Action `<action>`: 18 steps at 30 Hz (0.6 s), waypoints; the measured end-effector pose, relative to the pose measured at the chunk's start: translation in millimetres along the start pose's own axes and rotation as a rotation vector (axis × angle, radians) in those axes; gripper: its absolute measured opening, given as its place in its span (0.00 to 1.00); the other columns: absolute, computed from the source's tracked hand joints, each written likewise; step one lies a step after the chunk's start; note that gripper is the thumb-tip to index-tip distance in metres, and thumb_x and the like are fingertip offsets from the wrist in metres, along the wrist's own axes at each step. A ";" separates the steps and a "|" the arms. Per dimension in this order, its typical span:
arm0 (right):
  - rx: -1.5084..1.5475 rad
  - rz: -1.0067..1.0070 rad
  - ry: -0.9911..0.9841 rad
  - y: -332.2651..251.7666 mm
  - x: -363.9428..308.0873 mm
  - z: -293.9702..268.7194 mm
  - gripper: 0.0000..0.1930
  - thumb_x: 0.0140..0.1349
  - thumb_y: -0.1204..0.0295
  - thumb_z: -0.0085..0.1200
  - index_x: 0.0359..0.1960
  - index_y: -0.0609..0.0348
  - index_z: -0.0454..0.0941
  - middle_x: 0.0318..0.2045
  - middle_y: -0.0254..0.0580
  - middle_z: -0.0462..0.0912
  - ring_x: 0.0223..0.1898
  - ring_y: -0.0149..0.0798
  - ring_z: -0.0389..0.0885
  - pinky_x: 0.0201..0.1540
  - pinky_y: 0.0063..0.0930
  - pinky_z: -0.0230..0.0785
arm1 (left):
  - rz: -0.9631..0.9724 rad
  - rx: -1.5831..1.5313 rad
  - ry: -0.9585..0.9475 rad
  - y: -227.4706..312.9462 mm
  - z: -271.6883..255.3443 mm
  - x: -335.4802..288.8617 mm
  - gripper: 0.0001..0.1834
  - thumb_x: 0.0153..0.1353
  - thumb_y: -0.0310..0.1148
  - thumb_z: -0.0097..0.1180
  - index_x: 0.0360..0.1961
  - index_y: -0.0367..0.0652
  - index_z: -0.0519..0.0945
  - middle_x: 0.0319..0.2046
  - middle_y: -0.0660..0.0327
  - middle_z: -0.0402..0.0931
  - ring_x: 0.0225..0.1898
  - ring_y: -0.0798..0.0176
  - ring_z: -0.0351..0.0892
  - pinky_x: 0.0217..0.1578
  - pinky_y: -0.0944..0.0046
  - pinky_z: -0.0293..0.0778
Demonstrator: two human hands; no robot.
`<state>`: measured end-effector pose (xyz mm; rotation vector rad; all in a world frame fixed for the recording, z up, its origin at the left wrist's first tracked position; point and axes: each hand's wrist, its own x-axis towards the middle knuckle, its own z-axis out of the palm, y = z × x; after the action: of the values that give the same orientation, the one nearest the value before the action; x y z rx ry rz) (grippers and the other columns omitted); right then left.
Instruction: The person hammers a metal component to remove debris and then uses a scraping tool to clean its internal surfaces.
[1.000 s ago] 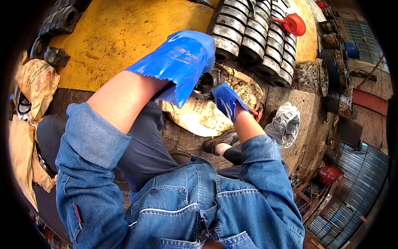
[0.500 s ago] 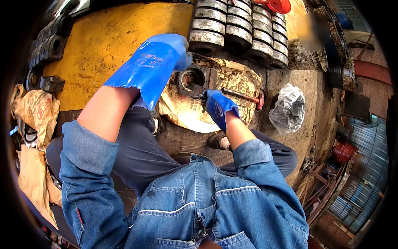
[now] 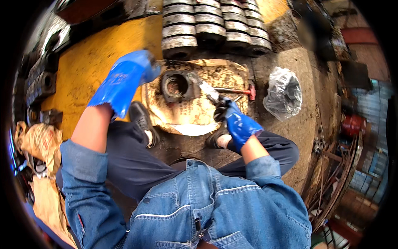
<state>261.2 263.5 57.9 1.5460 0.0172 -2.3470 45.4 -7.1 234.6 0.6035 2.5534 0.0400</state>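
A square dark metal block with a round bore (image 3: 169, 92) lies on a stained paper sack (image 3: 186, 120) in front of me. My right hand (image 3: 237, 123), in a blue rubber glove, is closed round the handle of a flat-bladed scraper (image 3: 205, 89). Its pale, wide blade points at the block's right side. My left hand (image 3: 134, 68), gloved too, hovers left of the block and apart from it. Its fingers are turned away and blurred, so I cannot see what they hold, if anything. A red-headed hammer (image 3: 252, 91) lies on the sack's right side, beyond the scraper.
Stacked rows of similar metal blocks (image 3: 179, 41) stand just behind the sack. A clear plastic bag (image 3: 283, 94) sits open on the floor to the right. More blocks (image 3: 46, 82) line the left, beyond a yellow plate (image 3: 83, 66). Crumpled brown paper (image 3: 41, 141) lies at far left.
The view has shifted a little. My right hand has drawn the scraper out of the block's bore, toward me and rightward. My left hand has moved left, away from the block.
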 end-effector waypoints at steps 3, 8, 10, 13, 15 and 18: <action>-0.194 -0.432 -0.142 -82.0 -64.5 -49.5 0.06 0.65 0.64 0.53 0.32 0.48 0.76 0.17 0.30 0.76 0.16 0.30 0.71 0.19 0.28 0.65 | -0.006 -0.044 -0.012 1.7 5.4 1.8 0.21 0.58 0.47 0.53 0.47 0.49 0.83 0.45 0.51 0.82 0.47 0.46 0.81 0.47 0.53 0.76; -0.320 -1.290 0.493 -131.3 -156.3 -79.3 0.09 0.61 0.64 0.53 0.26 0.51 0.74 0.15 0.33 0.71 0.15 0.33 0.65 0.20 0.29 0.59 | -0.048 -0.017 -0.074 6.3 2.1 2.9 0.21 0.58 0.46 0.53 0.49 0.50 0.83 0.47 0.52 0.82 0.49 0.46 0.81 0.48 0.54 0.76; -0.409 -1.345 0.645 -133.5 -172.1 -88.3 0.10 0.61 0.63 0.52 0.24 0.52 0.75 0.13 0.32 0.67 0.14 0.32 0.60 0.19 0.30 0.52 | -0.089 0.003 -0.079 8.8 -5.9 -3.0 0.21 0.58 0.46 0.53 0.49 0.50 0.84 0.47 0.52 0.82 0.49 0.46 0.81 0.49 0.54 0.76; -0.778 -1.381 0.982 -190.1 -159.5 -147.2 0.10 0.59 0.68 0.53 0.26 0.61 0.79 0.17 0.43 0.74 0.18 0.39 0.68 0.24 0.39 0.62 | -0.068 -0.005 -0.055 12.0 7.2 7.6 0.21 0.58 0.47 0.53 0.49 0.51 0.84 0.47 0.52 0.81 0.49 0.47 0.80 0.50 0.53 0.76; -1.137 -1.367 1.177 -220.3 -138.3 -181.9 0.10 0.58 0.69 0.53 0.28 0.63 0.80 0.19 0.46 0.77 0.20 0.43 0.73 0.26 0.42 0.64 | -0.077 0.007 -0.076 14.0 6.7 8.3 0.22 0.58 0.48 0.54 0.50 0.51 0.83 0.48 0.53 0.81 0.49 0.47 0.80 0.50 0.53 0.76; -1.688 -1.259 1.462 -236.0 -119.6 -213.9 0.10 0.57 0.71 0.53 0.30 0.67 0.82 0.22 0.52 0.80 0.23 0.48 0.79 0.30 0.46 0.69 | -0.048 -0.024 -0.108 20.6 7.2 11.7 0.22 0.58 0.49 0.55 0.50 0.52 0.83 0.48 0.53 0.81 0.49 0.47 0.80 0.50 0.53 0.76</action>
<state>429.0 558.7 37.2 1.5666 2.7272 -0.0375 48.4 15.8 225.7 0.5204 2.4585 0.0206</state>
